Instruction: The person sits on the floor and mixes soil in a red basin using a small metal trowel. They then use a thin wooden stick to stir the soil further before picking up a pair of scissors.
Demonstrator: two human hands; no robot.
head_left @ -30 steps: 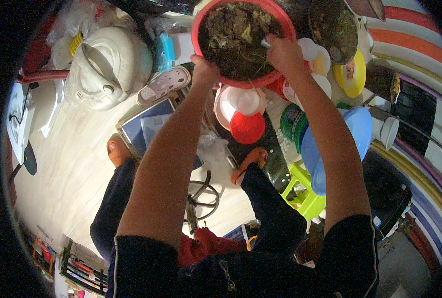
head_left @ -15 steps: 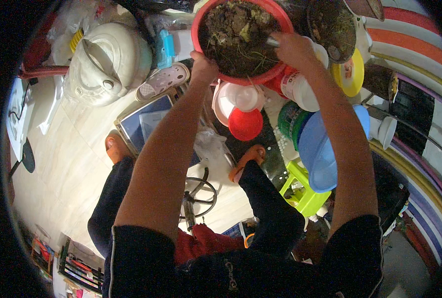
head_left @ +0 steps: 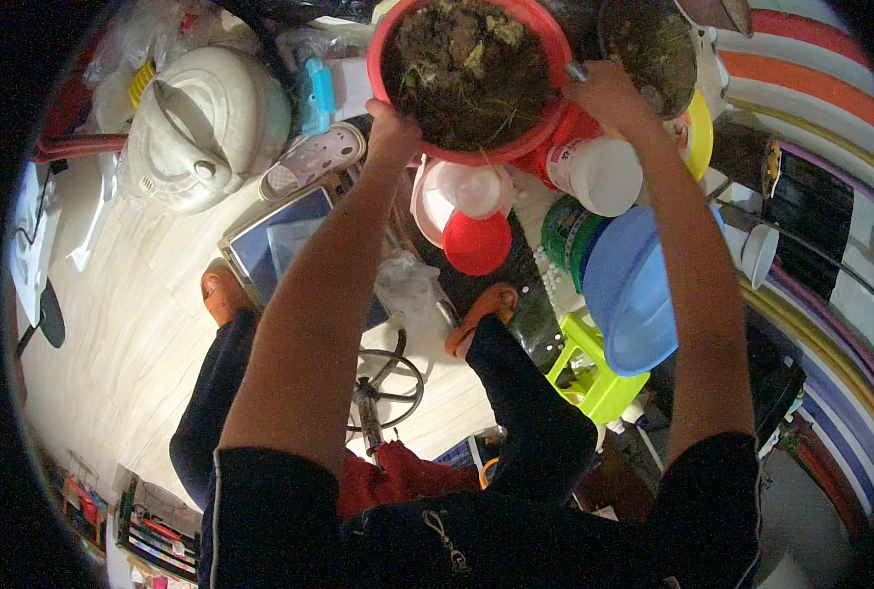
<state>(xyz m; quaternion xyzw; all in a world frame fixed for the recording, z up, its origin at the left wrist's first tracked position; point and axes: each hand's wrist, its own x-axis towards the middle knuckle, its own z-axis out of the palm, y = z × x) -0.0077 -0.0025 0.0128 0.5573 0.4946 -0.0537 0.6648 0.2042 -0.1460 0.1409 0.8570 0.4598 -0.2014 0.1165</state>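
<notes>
- My left hand (head_left: 394, 133), fingers curled, grips the near-left rim of a round red basin (head_left: 471, 155) of dark soil (head_left: 457, 88).
- My right hand (head_left: 609, 95) closes around a silvery tool (head_left: 576, 72) at the basin's right rim.
- Near the basin: 1 white perforated clog (head_left: 321, 157), 1 red disc (head_left: 477, 242) and 1 blue basin (head_left: 626, 290).

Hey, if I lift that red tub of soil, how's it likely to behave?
The red tub is probably heavy for its size, since clumpy dark soil spreads across its inside. Its rim looks smooth, so it may feel a bit slippery under the left hand. Tilting would likely spill crumbs, as the soil looks loose and lies uncovered.
</notes>
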